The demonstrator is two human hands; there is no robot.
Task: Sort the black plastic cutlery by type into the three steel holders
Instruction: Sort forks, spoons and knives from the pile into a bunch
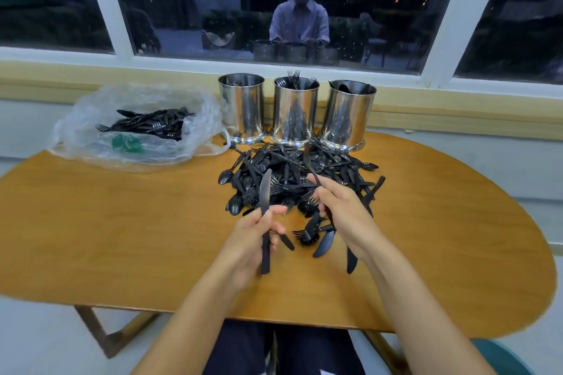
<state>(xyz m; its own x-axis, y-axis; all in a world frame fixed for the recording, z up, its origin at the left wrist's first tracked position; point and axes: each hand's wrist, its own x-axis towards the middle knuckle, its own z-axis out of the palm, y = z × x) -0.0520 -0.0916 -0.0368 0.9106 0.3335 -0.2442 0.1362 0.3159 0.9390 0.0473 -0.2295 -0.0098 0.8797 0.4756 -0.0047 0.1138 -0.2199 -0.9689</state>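
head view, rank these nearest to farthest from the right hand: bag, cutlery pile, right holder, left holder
1. cutlery pile, directly under the right hand, which grips a piece over it.
2. right holder, behind the pile at the table's back edge.
3. left holder, back and further left.
4. bag, far left of the table.

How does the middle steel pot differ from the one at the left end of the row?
Fork tines stick up above the rim of the middle holder; nothing rises above the rim of the left holder. The middle holder stands between two others; the left holder has the clear plastic bag beside it. Both are shiny steel cylinders, upright at the back of the table.
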